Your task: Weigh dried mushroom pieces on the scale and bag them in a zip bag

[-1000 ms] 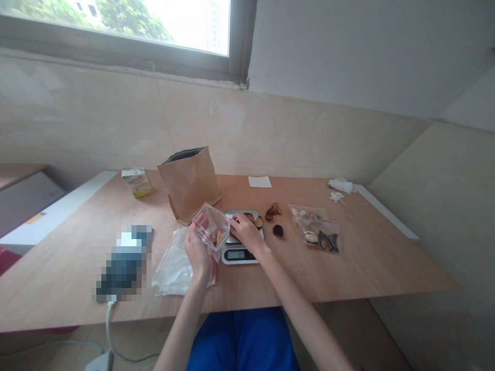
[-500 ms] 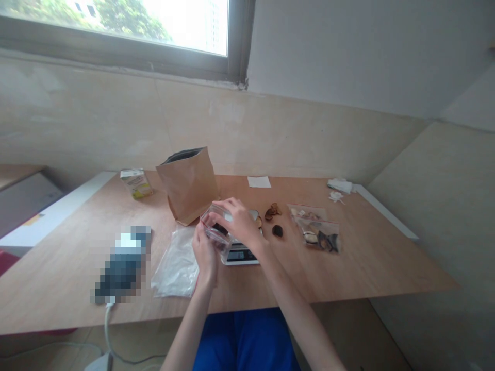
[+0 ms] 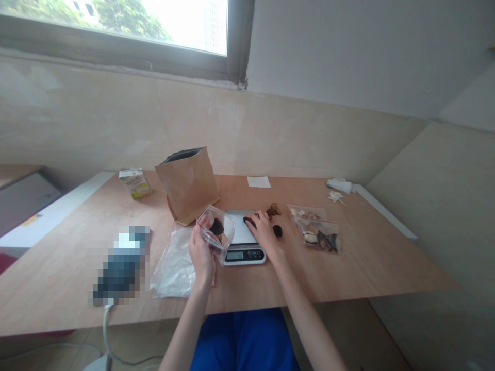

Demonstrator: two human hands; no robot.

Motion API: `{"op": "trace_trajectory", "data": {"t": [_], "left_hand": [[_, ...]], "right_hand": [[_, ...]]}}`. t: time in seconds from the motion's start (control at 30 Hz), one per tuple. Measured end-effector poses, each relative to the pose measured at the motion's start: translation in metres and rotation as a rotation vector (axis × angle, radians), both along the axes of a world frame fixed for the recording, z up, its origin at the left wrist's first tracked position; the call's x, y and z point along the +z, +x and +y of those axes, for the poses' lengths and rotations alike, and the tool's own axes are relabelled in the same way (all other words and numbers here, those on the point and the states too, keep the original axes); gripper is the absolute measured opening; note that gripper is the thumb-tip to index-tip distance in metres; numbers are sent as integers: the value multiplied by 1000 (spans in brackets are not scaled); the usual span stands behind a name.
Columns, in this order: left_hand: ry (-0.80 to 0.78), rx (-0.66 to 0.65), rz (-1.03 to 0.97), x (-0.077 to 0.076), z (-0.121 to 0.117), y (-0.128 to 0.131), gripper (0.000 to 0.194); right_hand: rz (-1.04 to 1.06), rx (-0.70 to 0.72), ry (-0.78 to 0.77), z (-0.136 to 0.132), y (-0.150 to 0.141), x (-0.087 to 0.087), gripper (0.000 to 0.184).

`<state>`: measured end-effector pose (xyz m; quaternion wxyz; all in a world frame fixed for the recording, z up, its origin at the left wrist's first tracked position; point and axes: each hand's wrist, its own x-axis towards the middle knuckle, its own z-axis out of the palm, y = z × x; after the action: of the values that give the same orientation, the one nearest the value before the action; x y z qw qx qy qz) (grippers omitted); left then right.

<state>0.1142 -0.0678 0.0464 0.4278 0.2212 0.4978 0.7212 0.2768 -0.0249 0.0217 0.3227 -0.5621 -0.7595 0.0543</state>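
Note:
My left hand (image 3: pixel 201 255) is closed on the side of a clear zip bag (image 3: pixel 228 221) and holds its mouth spread. Inside the bag lie a dark dried piece and a lighter brown one. My right hand (image 3: pixel 263 232) reaches over the right side of the white kitchen scale (image 3: pixel 235 237), its fingers bent round a dark dried piece (image 3: pixel 249 221) at the plate. The scale's front display is lit, but I cannot read it. Just right of that hand, another dark dried piece (image 3: pixel 277 230) and a brown shrivelled one (image 3: pixel 274 209) rest on the wooden table.
A brown paper bag (image 3: pixel 189 180) stands open behind the left hand. Flat clear bags (image 3: pixel 176 270) lie left of the scale, beside a blurred phone-like device (image 3: pixel 122 263) with a cable. Filled zip bags (image 3: pixel 319 234) lie right; a small carton (image 3: pixel 135 184) and white card (image 3: pixel 259 182) are farther back.
My right hand has moved from the zip bag's mouth rightward to the scale plate. A dark piece now shows inside the bag, which stays in my left hand.

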Motion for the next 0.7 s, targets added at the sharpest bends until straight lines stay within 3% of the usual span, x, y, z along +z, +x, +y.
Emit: {"op": "trace_trajectory", "data": {"t": [0.1,0.23,0.4,0.5,0.7], "left_hand": [[12,8,17,4,-2,1,41],[53,11,85,6,-8,4,43],[100,1,147,1,-10,5,43],[130,-17,104,0,-9,5,41],[131,-66,-94,5,-7,10,35]], "right_hand": [[150,17,-20,0,-5,15,16],[435,101,21,-12,-23,55,20],[321,337,-105,-33,-42,99,26],[259,331,-79,-34,-48,105,29],[205,366,-12,-14,-69,100,33]]}}
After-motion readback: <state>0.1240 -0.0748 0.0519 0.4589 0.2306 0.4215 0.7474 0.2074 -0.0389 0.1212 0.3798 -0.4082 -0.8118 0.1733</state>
